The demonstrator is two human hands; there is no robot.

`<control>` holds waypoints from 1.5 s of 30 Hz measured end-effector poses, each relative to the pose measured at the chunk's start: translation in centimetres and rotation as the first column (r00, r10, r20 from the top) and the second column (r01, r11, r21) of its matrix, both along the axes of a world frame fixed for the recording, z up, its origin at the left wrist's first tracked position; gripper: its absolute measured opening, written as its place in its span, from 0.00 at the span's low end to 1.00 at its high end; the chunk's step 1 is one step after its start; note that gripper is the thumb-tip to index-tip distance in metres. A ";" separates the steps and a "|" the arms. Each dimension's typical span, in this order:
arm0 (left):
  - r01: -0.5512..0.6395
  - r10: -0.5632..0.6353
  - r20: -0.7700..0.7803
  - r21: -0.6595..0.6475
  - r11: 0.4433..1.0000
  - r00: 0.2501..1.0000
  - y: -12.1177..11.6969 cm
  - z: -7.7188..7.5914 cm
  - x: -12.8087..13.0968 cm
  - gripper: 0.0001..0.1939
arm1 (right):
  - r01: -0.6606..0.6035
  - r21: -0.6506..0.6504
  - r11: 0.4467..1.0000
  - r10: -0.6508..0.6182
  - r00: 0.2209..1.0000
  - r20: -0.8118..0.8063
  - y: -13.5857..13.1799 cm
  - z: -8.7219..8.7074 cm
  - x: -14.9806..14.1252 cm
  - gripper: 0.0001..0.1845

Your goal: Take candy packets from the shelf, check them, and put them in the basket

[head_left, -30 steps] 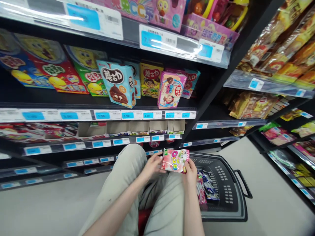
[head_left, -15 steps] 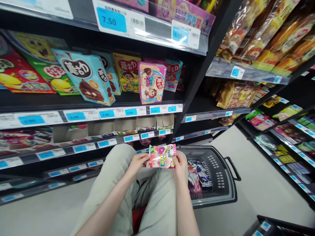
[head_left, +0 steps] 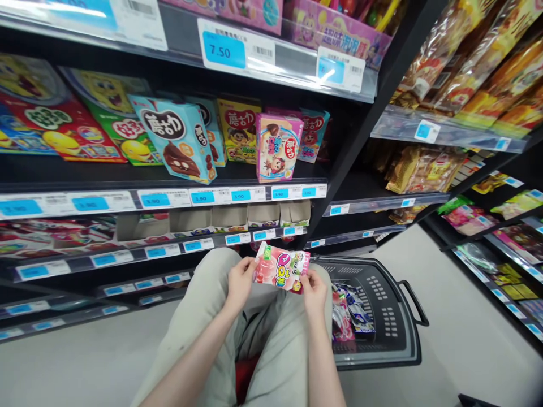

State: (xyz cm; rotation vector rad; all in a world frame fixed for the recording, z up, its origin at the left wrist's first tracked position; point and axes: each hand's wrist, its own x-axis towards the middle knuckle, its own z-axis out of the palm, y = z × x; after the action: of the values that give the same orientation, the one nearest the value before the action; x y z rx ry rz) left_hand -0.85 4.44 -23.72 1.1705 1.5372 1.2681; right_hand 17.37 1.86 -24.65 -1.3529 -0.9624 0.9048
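Observation:
A pink bag of gummy candy [head_left: 280, 268] with colourful lettering is held flat above my knees, its printed front facing up. My left hand [head_left: 241, 282] pinches its left end, and my right hand [head_left: 314, 289] grips the lower right corner. The bag tilts down slightly toward the right. Beside my right knee stands a dark grey shopping basket [head_left: 399, 339], partly hidden by my leg. Inside it lie several shiny candy packets [head_left: 354, 308], pink and blue-white.
Shelves in front carry a light blue snack box [head_left: 176, 138], a pink box [head_left: 278, 148] and open cardboard trays [head_left: 229, 217]. Packaged bread [head_left: 458, 73] fills the upper right shelf. The basket's handle [head_left: 416, 302] juts over the grey floor [head_left: 462, 339]. More shelving stands at far right.
The view has shifted a little to the left, so shelves and basket appear farther right. The candy bag has turned slightly, its right end lower. Both hands keep their hold.

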 end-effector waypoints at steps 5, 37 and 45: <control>0.047 -0.030 -0.312 0.047 0.998 0.949 -0.4 1.0 0.0 0.14 | 0.010 -0.008 1.000 -0.010 0.999 0.034 0.1 -0.1 0.1 0.07; 0.102 -0.117 -0.572 -0.058 0.993 0.812 -0.9 1.1 0.8 0.12 | 0.111 0.019 0.994 -0.110 0.993 -0.030 0.2 0.0 0.3 0.12; 0.095 -0.104 -0.491 -0.044 0.995 0.865 -0.7 1.1 0.8 0.12 | 0.124 0.001 0.992 -0.124 0.990 -0.061 0.2 0.0 0.5 0.13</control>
State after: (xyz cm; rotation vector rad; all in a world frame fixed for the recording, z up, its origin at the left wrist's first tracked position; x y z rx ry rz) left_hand -0.07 3.70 -22.62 1.6296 1.8132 0.9204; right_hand 17.88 2.07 -24.68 -1.3578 -0.8243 0.8439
